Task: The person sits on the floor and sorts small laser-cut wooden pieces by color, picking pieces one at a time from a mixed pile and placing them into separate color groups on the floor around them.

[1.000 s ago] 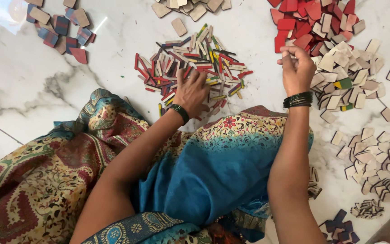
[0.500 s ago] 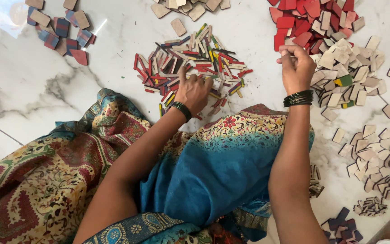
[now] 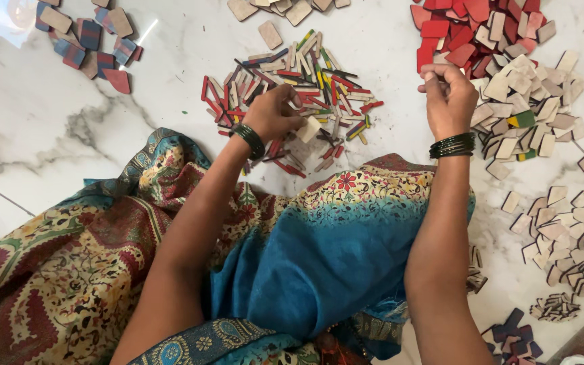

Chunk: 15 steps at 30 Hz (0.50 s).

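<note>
My left hand [image 3: 275,113] rests on a heap of thin coloured wooden sticks [image 3: 305,88] on the white marble floor, its fingers closed on a pale square wooden tile [image 3: 309,128]. My right hand [image 3: 449,94] hovers above the edge of a pile of pale wooden tiles [image 3: 528,101], fingers curled together; what it pinches is hidden. A pile of red tiles [image 3: 468,27] lies just beyond it. Both wrists wear dark bangles.
My lap is covered by blue and patterned cloth [image 3: 305,257]. Striped blue-red tiles [image 3: 89,40] lie far left, plain tiles [image 3: 285,8] at top centre, more pale tiles [image 3: 569,230] at right, dark blue pieces [image 3: 512,338] bottom right.
My left hand has moved from flat on the stick heap to gripping a pale tile at its near edge. My right hand shifted slightly left and its fingers curled in.
</note>
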Available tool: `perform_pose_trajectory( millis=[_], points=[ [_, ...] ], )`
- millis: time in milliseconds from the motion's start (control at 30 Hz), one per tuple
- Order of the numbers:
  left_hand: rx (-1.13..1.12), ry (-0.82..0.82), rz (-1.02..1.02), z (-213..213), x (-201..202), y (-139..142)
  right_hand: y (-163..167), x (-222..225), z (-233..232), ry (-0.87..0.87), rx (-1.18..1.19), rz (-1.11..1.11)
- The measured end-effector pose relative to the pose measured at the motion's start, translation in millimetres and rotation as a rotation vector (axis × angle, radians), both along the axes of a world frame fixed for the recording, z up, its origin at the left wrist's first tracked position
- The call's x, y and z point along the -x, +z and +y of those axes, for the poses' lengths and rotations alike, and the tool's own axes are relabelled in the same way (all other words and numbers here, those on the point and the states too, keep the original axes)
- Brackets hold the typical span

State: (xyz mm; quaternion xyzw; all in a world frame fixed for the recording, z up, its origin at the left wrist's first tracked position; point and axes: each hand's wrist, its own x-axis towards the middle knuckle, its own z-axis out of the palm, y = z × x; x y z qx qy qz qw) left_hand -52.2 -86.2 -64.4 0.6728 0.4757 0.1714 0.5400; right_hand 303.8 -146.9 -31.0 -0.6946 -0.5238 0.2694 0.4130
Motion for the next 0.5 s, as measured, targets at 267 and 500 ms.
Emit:
perform_pose_trajectory(
  millis=[267,500],
  points=[
    [-0.292,0.575,-0.447,50.2,17.3,3.1,0.3,10.8,0.7,0.057,0.037,-0.063],
    [-0.602,0.192,0.328,30.2,83.2,1.7,1.5,48.2,0.2,0.262,0.140,-0.292]
  ],
)
